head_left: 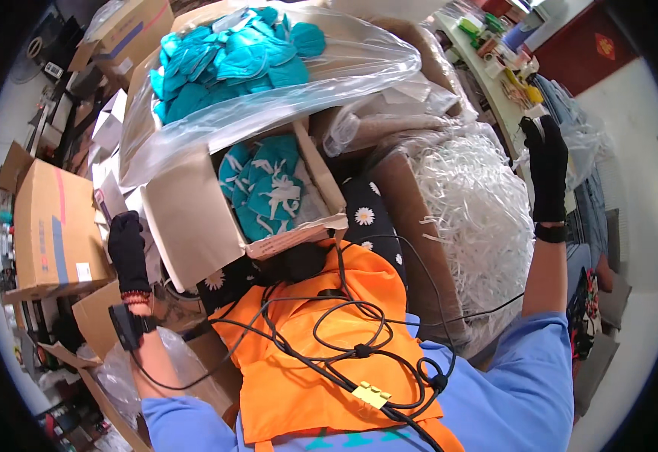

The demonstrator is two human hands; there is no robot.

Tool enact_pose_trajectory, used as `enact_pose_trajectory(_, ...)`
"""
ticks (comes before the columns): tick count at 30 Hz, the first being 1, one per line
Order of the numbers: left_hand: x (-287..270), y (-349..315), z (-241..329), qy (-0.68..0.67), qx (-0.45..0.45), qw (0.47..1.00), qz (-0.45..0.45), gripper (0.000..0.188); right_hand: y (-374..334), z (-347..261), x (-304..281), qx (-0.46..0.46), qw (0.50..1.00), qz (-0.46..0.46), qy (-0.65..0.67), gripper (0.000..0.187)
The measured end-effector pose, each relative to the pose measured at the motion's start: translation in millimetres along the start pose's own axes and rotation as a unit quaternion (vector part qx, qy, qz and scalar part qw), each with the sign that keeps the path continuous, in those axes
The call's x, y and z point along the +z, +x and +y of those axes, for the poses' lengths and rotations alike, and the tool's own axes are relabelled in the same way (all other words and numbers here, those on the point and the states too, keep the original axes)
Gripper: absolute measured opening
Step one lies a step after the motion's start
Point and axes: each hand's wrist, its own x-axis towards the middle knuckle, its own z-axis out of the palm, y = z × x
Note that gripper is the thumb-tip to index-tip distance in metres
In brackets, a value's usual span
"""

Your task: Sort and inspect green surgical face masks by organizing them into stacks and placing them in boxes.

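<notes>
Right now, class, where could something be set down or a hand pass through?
Bare room: the pale cardboard flap between the left hand and the small box of teal masks. Crowded elsewhere: mask bag above, shredded paper by the right hand.

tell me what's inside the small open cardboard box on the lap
The open cardboard box holds teal face masks with white ear loops, stacked loosely. What lies under the masks, and the box's bottom, is covered.

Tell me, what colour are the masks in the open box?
Teal with white straps, the masks show best in the head view.
</notes>
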Motion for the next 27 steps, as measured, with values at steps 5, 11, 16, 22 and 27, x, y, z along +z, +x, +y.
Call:
enact_pose_trajectory(5, 31.5, -29.9, 41.7, 0.088, 0.216, 0.972, -0.012, 0.012, -16.7, 14.2, -17.2, 0.069, 0.995, 0.074, -0.021, 0.034)
enact_pose_trajectory(11, 59.3, -52.8, 84.8, 0.025, 0.14, 0.987, -0.078, 0.009, -57.7, 52.7, -42.3, 0.038, 0.988, -0.144, -0.048, 0.041)
enact_pose_trajectory(16, 87.0, -57.5, 114.4, 0.058, 0.119, 0.976, -0.173, 0.013, -63.2, 65.0, -45.7, 0.151, 0.925, -0.293, -0.19, 0.044)
enact_pose_trajectory(22, 147.0, -50.4, 104.4, 0.234, 0.333, 0.898, -0.165, 0.02, -66.1, 89.2, -34.5, 0.093, 0.963, -0.152, -0.201, 0.038)
enact_pose_trajectory(27, 212.4, -31.1, 91.1, 0.422, 0.298, 0.827, -0.22, 0.03, -57.8, -1.6, -25.5, 0.007, 0.99, -0.075, -0.116, 0.041)
